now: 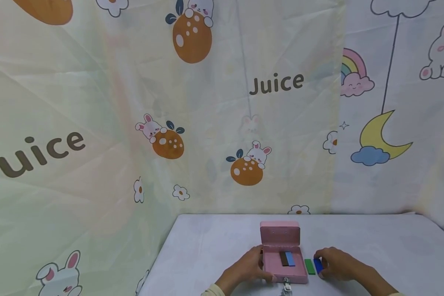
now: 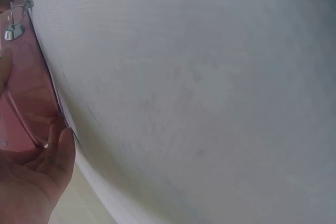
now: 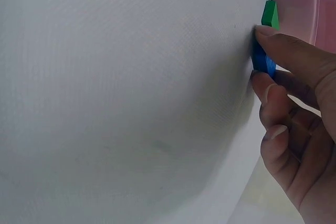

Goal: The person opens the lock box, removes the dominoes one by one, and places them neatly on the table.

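Observation:
A pink metal box (image 1: 285, 271) stands on the table with its lid (image 1: 280, 235) raised. Inside lie a dark brown block (image 1: 283, 259) and a light blue block (image 1: 290, 259), side by side. My left hand (image 1: 248, 265) grips the box's left side, thumb at the front corner and fingers farther back. Just right of the box, a green block (image 1: 309, 266) lies on the table. Beside it my right hand (image 1: 338, 263) pinches a dark blue block (image 3: 263, 59) between thumb and fingers. In the left wrist view, the left fingertips (image 2: 65, 140) reach the box's edge.
Small metal keys (image 1: 287, 287) hang at the box's front latch. A white cloth covers the table (image 1: 211, 242). Printed curtains (image 1: 207, 102) with rabbits and fruit stand behind and to the left of the table.

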Demonstrator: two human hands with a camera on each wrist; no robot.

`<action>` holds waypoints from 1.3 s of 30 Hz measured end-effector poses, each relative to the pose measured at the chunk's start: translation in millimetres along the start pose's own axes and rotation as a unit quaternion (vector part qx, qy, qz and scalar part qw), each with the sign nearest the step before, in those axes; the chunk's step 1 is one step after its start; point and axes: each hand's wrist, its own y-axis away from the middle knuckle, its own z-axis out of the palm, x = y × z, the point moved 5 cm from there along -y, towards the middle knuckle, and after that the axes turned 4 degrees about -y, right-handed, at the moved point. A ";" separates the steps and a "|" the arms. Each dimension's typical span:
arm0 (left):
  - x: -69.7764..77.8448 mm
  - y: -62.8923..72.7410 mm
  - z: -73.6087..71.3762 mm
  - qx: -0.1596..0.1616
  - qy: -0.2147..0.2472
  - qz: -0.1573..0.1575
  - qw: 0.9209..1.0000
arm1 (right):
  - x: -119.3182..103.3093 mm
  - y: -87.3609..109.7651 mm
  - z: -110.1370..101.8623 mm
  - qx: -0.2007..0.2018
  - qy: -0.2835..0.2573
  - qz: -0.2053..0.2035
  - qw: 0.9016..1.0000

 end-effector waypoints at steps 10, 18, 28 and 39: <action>1.1 1.4 -1.3 0.001 -0.004 0.000 1.000 | -4.0 2.8 -2.2 0.004 -0.001 0.003 1.000; -0.7 -0.2 -1.0 0.003 -0.005 0.000 1.000 | -0.4 2.2 -2.5 0.003 0.003 0.001 1.000; -2.4 -0.5 -0.9 0.006 -0.002 0.007 1.000 | 1.3 -0.2 -1.2 -0.001 -0.002 0.008 1.000; -2.7 -0.9 0.6 0.004 0.008 0.004 1.000 | -3.3 3.5 -5.9 0.018 -0.009 0.002 1.000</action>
